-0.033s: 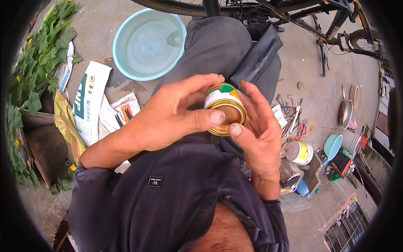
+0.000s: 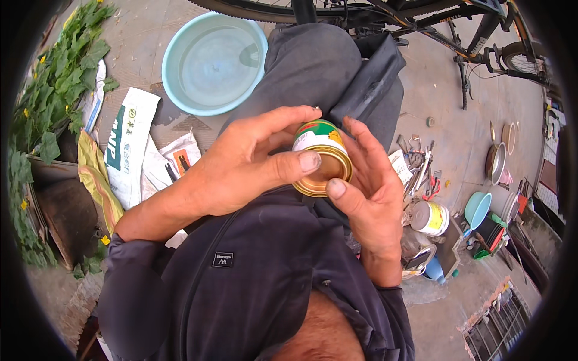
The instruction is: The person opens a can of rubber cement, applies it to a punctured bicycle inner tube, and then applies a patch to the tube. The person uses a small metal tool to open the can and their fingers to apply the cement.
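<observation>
A small tin can with a green, white and yellow label is held between my two hands over my lap. Its round gold-coloured end faces me, tilted up. My left hand curls round the can's left side, the thumb lying on the gold rim. From the right, my right hand cups it, with that thumb at the lower rim; its fingers reach up behind the can. Across my dark trousers lies a flat black rubber strip, like an inner tube.
Beyond my left knee stands a light blue basin of water. A bicycle is at the far side. White sacks and leafy plants lie left. On the right are scattered tools, a white tub and a small blue basin.
</observation>
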Tool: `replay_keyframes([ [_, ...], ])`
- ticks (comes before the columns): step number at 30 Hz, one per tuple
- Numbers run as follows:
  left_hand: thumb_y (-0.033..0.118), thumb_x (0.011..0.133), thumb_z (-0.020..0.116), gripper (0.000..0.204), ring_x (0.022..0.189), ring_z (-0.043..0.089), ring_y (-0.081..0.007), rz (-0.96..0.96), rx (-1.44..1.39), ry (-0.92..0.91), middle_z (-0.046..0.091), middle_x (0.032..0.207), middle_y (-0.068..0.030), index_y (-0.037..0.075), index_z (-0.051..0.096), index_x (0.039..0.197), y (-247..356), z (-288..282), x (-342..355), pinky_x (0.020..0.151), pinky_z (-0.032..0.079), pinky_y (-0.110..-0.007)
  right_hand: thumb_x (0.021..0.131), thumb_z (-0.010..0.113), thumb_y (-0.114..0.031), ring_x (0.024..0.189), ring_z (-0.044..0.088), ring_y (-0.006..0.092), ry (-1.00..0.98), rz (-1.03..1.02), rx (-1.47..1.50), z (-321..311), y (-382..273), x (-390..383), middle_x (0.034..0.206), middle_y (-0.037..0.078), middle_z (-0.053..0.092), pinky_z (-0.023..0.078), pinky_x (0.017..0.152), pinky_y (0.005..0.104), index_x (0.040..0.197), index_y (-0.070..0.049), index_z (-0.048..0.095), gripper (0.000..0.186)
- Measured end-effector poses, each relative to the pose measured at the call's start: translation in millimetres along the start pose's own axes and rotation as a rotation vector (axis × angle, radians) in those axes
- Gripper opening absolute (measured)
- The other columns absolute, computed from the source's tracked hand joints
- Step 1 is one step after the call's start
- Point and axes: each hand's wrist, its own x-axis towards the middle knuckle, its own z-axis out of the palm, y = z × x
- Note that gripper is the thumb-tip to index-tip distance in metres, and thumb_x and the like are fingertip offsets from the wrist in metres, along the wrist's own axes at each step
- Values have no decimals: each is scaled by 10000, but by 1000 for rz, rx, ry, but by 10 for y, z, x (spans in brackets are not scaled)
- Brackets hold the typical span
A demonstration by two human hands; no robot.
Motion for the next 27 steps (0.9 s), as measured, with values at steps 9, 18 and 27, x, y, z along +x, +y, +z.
replay_keyframes([
  [9, 184, 895, 704, 569, 1137, 600, -182, -98, 32, 43, 620, 1207, -116, -32, 489, 1376, 36, -4, -66, 1007, 468, -334, 918, 690, -48, 1242, 536, 259, -22, 98, 2, 23, -24, -43, 1381, 220, 490, 477, 1029, 387, 1491, 97, 255, 734],
  [18, 201, 839, 768, 600, 1079, 615, -175, -194, 92, 13, 629, 1163, -103, -34, 518, 1331, 40, -6, -49, 987, 478, -330, 921, 706, -100, 1182, 570, 199, 63, 186, 3, 12, 28, -65, 1300, 171, 564, 492, 995, 341, 1426, 70, 368, 630],
  [27, 306, 844, 738, 542, 1044, 610, -145, -200, 182, 2, 634, 1121, -87, -21, 552, 1235, -9, -7, -45, 952, 470, -307, 906, 725, -121, 1164, 561, 180, 110, 116, -15, 77, 19, -102, 1239, 117, 586, 495, 970, 328, 1368, 20, 438, 562],
])
